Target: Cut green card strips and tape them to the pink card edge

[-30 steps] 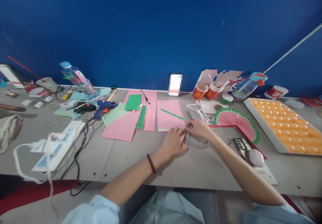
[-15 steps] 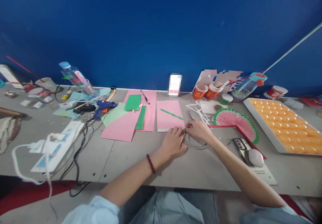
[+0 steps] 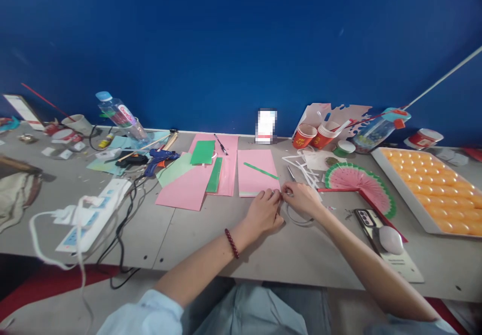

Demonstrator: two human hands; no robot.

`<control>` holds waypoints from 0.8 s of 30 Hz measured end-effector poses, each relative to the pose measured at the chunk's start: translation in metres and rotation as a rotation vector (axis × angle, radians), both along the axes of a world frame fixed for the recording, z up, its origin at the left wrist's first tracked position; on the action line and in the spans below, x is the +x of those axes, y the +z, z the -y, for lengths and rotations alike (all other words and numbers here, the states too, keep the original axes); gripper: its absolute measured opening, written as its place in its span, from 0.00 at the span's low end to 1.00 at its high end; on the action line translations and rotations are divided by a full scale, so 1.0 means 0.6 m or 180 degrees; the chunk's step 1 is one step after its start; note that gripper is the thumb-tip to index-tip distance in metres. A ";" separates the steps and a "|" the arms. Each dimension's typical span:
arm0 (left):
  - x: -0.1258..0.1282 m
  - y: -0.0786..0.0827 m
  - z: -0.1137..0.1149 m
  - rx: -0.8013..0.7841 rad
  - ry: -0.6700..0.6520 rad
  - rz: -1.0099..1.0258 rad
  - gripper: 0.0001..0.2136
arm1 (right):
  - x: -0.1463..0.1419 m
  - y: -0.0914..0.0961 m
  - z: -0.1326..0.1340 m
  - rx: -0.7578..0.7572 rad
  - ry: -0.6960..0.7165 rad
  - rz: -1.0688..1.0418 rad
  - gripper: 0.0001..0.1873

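Note:
My left hand (image 3: 264,211) rests curled on the grey table (image 3: 211,239), fingers closed at the near right corner of a pink paper sheet (image 3: 257,178). My right hand (image 3: 302,199) is pinched closed right beside it, fingertips meeting the left hand's. What the fingers pinch is too small to make out. A thin white loop (image 3: 298,218) lies on the table under my right hand. A green paper strip (image 3: 260,170) lies across the pink sheet. Scissors (image 3: 291,174) lie just beyond my right hand.
More pink and green sheets (image 3: 196,179) and a blue glue gun (image 3: 160,157) lie to the left, with a power strip (image 3: 96,212) and cables. A watermelon paper fan (image 3: 359,184), a phone (image 3: 371,220), red paper cups (image 3: 312,135) and a tray of orange balls (image 3: 433,184) are on the right.
Both hands stay together at the pink sheet's corner with little movement. The view has shifted slightly, so everything sits a bit further right in the frame.

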State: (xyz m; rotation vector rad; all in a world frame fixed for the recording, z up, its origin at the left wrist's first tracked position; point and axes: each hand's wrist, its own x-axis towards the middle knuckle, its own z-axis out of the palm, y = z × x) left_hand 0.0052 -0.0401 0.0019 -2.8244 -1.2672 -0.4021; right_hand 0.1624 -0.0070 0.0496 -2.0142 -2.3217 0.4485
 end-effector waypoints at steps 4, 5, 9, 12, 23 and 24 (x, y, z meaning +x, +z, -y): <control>0.002 0.000 0.000 0.0079 -0.0019 -0.0058 0.20 | 0.002 -0.001 0.002 0.0018 0.0055 -0.0065 0.08; 0.002 0.000 0.000 0.0087 -0.0015 -0.0067 0.20 | 0.003 -0.001 0.003 0.0027 0.0065 -0.0080 0.08; 0.002 0.003 0.001 0.0083 -0.0008 -0.0112 0.20 | 0.004 -0.003 0.005 0.0074 0.0068 -0.0133 0.07; 0.002 0.006 0.003 0.0074 -0.0025 -0.0157 0.22 | 0.004 -0.002 0.005 0.0041 0.0020 -0.0147 0.08; -0.005 0.016 0.011 -0.0099 0.0008 -0.0038 0.24 | 0.006 -0.001 -0.012 -0.0228 -0.0018 -0.0077 0.09; -0.005 0.017 0.011 -0.0118 0.0018 -0.0028 0.24 | 0.006 -0.001 -0.012 -0.0220 -0.0017 -0.0082 0.09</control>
